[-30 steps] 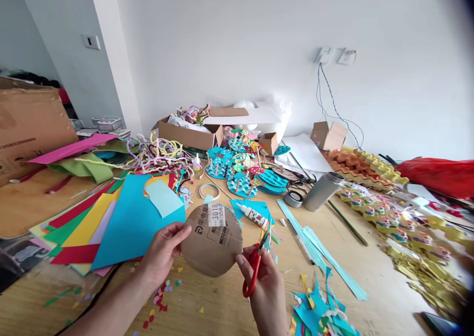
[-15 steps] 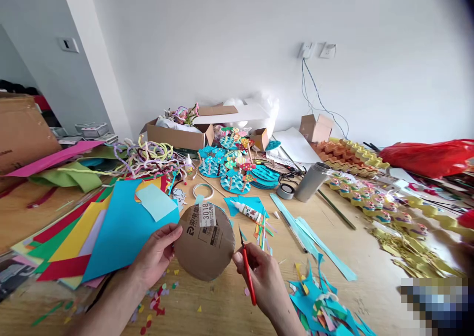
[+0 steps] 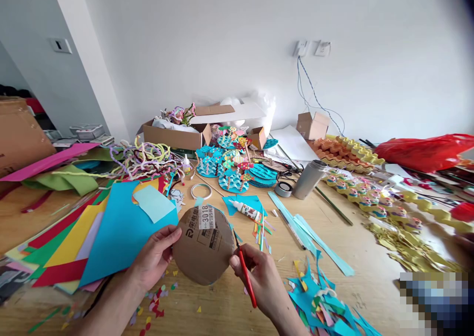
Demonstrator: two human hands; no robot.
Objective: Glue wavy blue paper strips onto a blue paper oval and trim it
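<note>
A round brown cardboard disc (image 3: 203, 257) with a printed label is held up over the table. My left hand (image 3: 155, 254) pinches its left edge between thumb and fingers. Red-handled scissors (image 3: 246, 277) are in my right hand (image 3: 259, 272), their blades pointing up beside the disc's right edge. The right thumb is at that edge. Behind the disc lie a roll of tape (image 3: 201, 191), a glue bottle (image 3: 247, 210) and a blue paper piece (image 3: 231, 205).
Coloured paper sheets (image 3: 122, 232) fan out at the left. Blue scraps (image 3: 314, 296) lie at the lower right. A grey metal bottle (image 3: 309, 179), egg-carton strips (image 3: 355, 193) and blue crafted pieces (image 3: 211, 162) stand further back, with an open cardboard box (image 3: 174, 137).
The view has shifted slightly. The scissors' blades have come nearer to the disc's right edge, and the right hand has moved a little closer to it.
</note>
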